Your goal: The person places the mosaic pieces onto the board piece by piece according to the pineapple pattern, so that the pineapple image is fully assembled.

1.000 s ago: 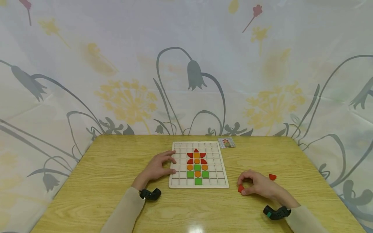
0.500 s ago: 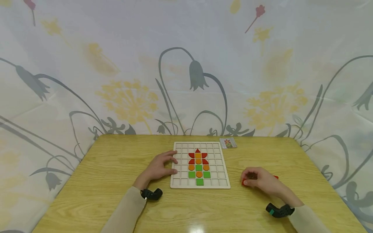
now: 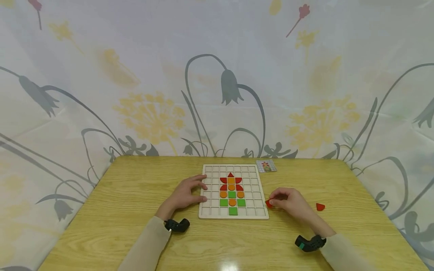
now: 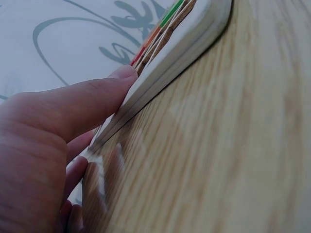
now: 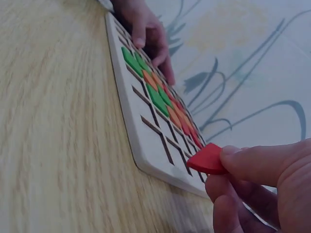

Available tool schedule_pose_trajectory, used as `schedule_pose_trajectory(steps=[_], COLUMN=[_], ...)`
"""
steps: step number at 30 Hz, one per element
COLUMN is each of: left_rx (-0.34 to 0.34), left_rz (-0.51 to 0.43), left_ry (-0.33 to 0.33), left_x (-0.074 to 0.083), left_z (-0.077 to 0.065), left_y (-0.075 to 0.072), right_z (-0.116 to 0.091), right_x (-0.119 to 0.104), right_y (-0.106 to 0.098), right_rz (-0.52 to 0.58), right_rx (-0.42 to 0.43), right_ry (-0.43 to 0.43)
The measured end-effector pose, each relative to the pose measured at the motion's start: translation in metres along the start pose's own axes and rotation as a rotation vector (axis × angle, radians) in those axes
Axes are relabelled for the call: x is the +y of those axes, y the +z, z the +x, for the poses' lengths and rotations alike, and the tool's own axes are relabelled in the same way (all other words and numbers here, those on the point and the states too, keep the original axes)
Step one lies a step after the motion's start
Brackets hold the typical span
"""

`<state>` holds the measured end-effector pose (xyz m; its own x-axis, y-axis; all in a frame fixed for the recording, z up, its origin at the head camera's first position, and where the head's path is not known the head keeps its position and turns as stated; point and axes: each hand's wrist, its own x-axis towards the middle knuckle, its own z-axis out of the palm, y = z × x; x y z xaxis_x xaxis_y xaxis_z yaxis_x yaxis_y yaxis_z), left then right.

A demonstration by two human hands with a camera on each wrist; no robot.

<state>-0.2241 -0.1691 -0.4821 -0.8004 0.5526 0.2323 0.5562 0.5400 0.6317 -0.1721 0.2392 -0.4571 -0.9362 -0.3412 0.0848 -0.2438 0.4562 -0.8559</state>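
A white grid board [image 3: 252, 199] lies on the table, bearing a flower pattern of red, orange and green tiles. At its left edge rests my left hand [image 3: 184, 194], fingertips and thumb over the rim; the left wrist view shows that thumb [image 4: 92, 99] against the board's side. My right hand [image 3: 291, 203] pinches a red quarter-circle tile [image 5: 208, 159] between thumb and fingers, just beside the board's right edge. In the right wrist view the tile overlaps a corner of the grid. Another red tile [image 3: 320, 207] lies on the table right of that hand.
A small pattern card [image 3: 266, 166] showing a similar flower lies behind the board's far right corner. The wooden table [image 3: 135, 177] ends at a patterned curtain [image 3: 210, 94] at the back. Each wrist wears a black device.
My right hand has moved left and away from me, carrying the red tile to the board's right edge. The second red tile is uncovered again. My left hand stays on the board.
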Motion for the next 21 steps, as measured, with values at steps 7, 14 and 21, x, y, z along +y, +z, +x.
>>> schedule_pose_trajectory(steps=[7,14,21], left_rx=[-0.006,-0.005,0.0], left_rz=[0.007,0.001,0.01], left_ry=[-0.026,-0.035,-0.02], left_x=[-0.002,-0.003,-0.002], left_z=[0.0,0.0,0.0], left_y=[0.001,0.001,0.001], right_z=[0.011,0.02,0.023], right_x=[-0.007,-0.018,-0.021], right_y=[0.031,0.056,0.066], right_rz=[0.047,0.01,0.001], right_rx=[-0.036,-0.065,-0.113], right_ry=[-0.037,-0.082,-0.139])
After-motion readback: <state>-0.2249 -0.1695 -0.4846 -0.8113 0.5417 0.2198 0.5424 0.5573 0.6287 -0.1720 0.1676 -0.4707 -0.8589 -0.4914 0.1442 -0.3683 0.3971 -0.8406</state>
